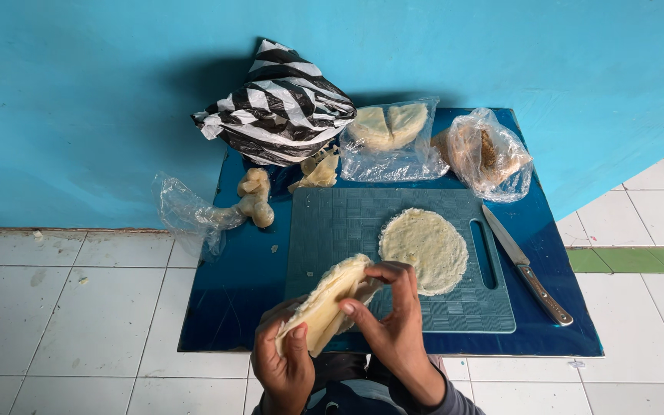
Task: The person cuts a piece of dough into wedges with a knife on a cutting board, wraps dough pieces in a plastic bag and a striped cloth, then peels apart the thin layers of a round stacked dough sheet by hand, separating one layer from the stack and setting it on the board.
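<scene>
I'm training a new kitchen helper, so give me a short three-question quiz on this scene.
1. True or false: the knife lies on the cutting board.
2. What do the left hand and right hand hold: A) a stack of thin flat pale rounds, B) a bag?
3. How many flat rounds lie on the board?

Key: 1 false, it lies beside it. 2 A. 3 one.

Knife [528, 265] right of cutting board [347, 230], apparently apart

likely home kitchen: cutting board [347, 230], knife [528, 265]
</scene>
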